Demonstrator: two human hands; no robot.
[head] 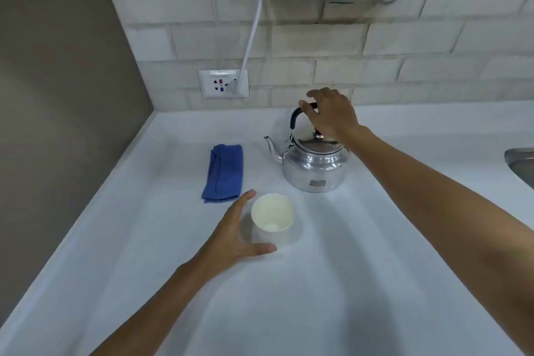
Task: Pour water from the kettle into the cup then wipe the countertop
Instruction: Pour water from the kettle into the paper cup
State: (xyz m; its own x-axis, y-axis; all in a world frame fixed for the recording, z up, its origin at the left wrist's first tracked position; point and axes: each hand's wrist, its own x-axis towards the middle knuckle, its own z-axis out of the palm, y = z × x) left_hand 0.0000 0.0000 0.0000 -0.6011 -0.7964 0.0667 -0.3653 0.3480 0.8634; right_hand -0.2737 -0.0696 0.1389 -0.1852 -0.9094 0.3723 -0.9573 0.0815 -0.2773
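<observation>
**At the kettle's handle: spill risks before the pour**

On the white table (173,240), near the tiled back wall, the metal kettle (315,166) is seen standing upright with its lid on and its thin spout (271,147) aimed left, toward the folded blue cloth (223,173). The right hand (329,114) is laid over the raised black handle (297,114); its fingers (307,104) are curled about the grip but not clearly closed, so a firm hold cannot be confirmed. The left hand (239,235) is spread wide open just beside the cup (272,212), thumb and forefinger bracketing it; whether the cup is touched cannot be told, and nothing is held.

Several faults can be foreseen. If the kettle is lifted on a loose grip, the swinging handle may let the body tip and water be lost early. The lid looks unsecured, and could slide off if the kettle is tilted steeply. The cup is small, pale and probably light, with a narrow base; it appears empty and could be knocked over by the spout or pushed aside by a heavy stream unless steadied. A narrow spout may dribble onto the table, though that would be caught in the wiping. The wall socket (224,84) with its plugged cord (254,17) lies behind, and should be kept clear of splashes.
</observation>
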